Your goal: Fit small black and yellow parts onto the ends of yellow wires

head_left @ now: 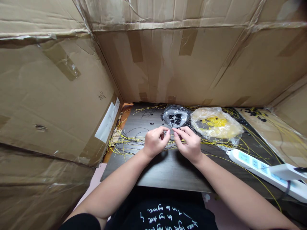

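Observation:
My left hand [156,141] and my right hand [189,142] meet over the table, fingertips almost touching. Both pinch thumb against forefinger. Whatever lies between the fingertips is too small and too covered to name. Beneath my hands runs a loose bundle of thin yellow and black wires [134,141], spread sideways across the table. Just beyond my fingertips sits a clear plastic bag [168,112] of small black pieces [175,120]. To its right is a larger clear bag [235,131] holding small yellow pieces [213,122].
A white power strip [254,163] with a white plug-in adapter [284,172] lies at the right of the dark table [153,171]. More black pieces [257,114] lie on cardboard at the back right. Tall cardboard walls [163,70] close in the left, back and right sides.

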Demonstrator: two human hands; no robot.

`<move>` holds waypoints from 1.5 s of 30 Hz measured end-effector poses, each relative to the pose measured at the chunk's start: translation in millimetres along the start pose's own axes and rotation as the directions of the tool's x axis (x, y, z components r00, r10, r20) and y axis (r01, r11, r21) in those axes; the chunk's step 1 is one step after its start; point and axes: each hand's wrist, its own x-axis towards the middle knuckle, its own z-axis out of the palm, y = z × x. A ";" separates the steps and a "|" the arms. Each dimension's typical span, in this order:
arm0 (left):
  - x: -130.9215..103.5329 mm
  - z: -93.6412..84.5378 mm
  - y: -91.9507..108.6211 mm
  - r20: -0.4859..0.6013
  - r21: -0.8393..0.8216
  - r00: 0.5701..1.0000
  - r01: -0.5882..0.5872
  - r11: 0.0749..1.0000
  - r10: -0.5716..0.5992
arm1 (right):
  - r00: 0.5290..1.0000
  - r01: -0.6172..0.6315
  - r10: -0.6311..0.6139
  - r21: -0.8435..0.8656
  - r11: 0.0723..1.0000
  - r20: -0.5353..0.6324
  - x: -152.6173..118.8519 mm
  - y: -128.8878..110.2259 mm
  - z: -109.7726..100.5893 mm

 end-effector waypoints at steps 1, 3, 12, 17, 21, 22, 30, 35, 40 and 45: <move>0.0 0.1 -0.2 0.000 0.002 1.000 0.000 1.000 0.000 | 1.000 0.000 0.000 0.000 1.000 0.002 -0.3 0.0 0.0; 0.1 0.2 -0.4 -0.001 0.004 1.000 0.002 1.000 -0.002 | 1.000 0.003 -0.003 -0.005 1.000 0.012 -0.8 0.1 0.1; 0.3 -0.3 0.9 0.020 -0.047 1.000 0.012 0.999 -0.011 | 1.000 0.008 -0.008 -0.002 1.000 0.014 -0.1 0.7 0.2; 0.5 -0.8 1.9 0.010 -0.048 1.000 -0.009 0.999 0.009 | 1.000 0.008 -0.007 -0.015 1.000 0.015 0.8 0.8 -0.1; 0.1 -0.7 1.9 0.015 -0.054 1.000 -0.021 0.998 0.021 | 1.000 0.005 -0.004 -0.029 1.000 0.026 0.8 0.9 -0.5; -0.2 -0.7 1.8 0.017 -0.058 1.000 -0.024 0.998 0.025 | 1.000 0.004 -0.004 -0.029 1.000 0.025 0.7 1.0 -0.6; -1.0 -1.4 1.6 0.031 -0.104 0.999 -0.030 0.994 0.033 | 0.999 -0.028 0.025 0.077 0.997 0.045 2.0 -0.1 -0.4; 0.6 -2.4 1.4 0.031 -0.086 0.998 -0.048 0.995 0.051 | 0.999 -0.027 0.024 0.094 0.995 0.039 3.0 0.8 -0.3; 0.7 -2.9 -0.5 0.044 -0.022 0.995 -0.091 0.996 0.092 | 0.999 0.002 -0.004 0.037 0.999 0.045 1.9 4.7 -1.0; 0.2 -3.3 -4.6 0.061 0.048 0.982 -0.182 0.982 0.179 | 0.997 0.033 -0.032 -0.016 0.999 0.067 1.6 7.1 -2.1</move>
